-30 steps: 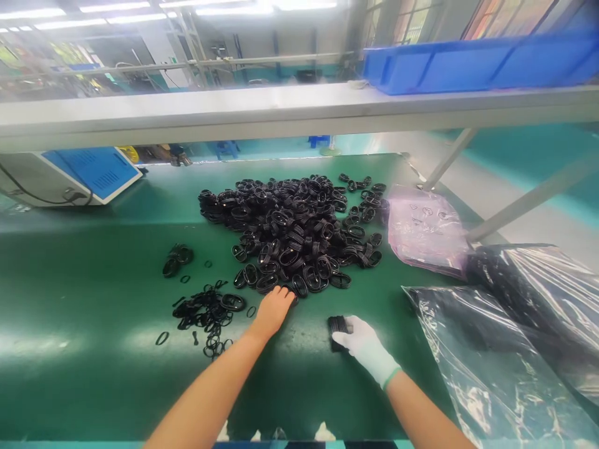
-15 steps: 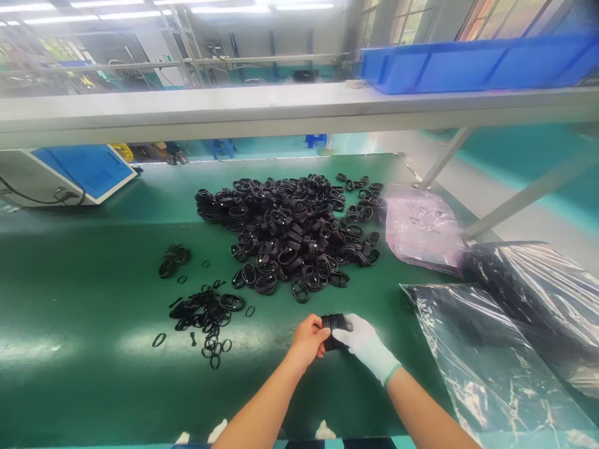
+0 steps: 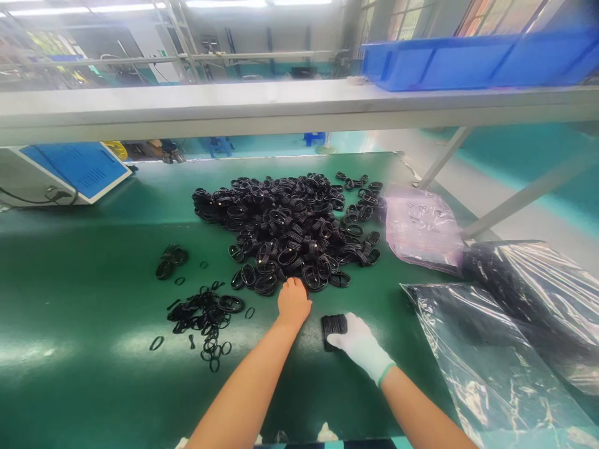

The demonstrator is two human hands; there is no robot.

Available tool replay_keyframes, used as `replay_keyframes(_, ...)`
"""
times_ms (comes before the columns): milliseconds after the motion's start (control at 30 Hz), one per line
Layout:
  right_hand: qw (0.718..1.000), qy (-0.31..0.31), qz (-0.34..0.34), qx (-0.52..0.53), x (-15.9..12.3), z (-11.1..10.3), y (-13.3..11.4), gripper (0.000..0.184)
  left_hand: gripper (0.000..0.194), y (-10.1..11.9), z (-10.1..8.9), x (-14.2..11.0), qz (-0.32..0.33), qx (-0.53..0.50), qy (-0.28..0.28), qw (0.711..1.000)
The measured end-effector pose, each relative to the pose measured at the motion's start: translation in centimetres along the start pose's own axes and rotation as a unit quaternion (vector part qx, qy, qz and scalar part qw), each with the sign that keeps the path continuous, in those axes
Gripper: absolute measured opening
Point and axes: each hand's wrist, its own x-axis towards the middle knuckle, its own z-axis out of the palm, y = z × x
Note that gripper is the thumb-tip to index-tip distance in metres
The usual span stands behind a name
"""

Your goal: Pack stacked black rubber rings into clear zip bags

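Note:
My right hand (image 3: 358, 340), in a white glove, is closed around a row of coiled black cables (image 3: 334, 330) pressed together just above the green table. My bare left hand (image 3: 294, 302) reaches to the front edge of a large pile of coiled black cables (image 3: 290, 231). Its fingers curl down over a single coil there, which is mostly hidden under the hand. Left of that hand lies a loose heap of small black bands (image 3: 201, 315), with one coiled cable (image 3: 231, 304) at its edge.
A few coils (image 3: 171, 259) lie apart at the left. Clear plastic bags (image 3: 482, 349) and a pinkish bag (image 3: 423, 227) cover the right side. Above the table runs a white shelf (image 3: 210, 109) with a blue bin (image 3: 477, 62). A blue-and-white box (image 3: 79, 171) stands at back left.
My left hand has let go of the cable row and moved forward and left onto a coil at the pile's edge. My right hand keeps the row in nearly the same place.

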Motion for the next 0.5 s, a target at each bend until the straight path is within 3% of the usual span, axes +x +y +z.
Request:
replay_keyframes(100, 1.0, -0.003, 0.002, 0.001, -0.2, -0.2, -0.1, 0.035, 0.053, -0.3, -0.8, 0.3, 0.011, 0.003, -0.046, 0.999)
replay_keyframes(233, 1.0, -0.002, -0.001, 0.018, -0.5, -0.3, -0.4, 0.034, 0.074, -2.9, -0.8, -3.3, 0.076, -0.091, -0.126, 0.985)
replay_keyframes(367, 1.0, 0.005, -0.012, 0.025, -0.7, -0.5, -0.4, 0.034, 0.079, -4.2, 1.5, -7.3, 0.096, -0.267, -0.165, 0.945)
replay_keyframes(500, 1.0, 0.01, -0.022, 0.011, -0.8, -0.6, -0.2, 0.037, 0.081, -3.5, 3.8, -8.5, 0.051, -0.261, -0.141, 0.954)
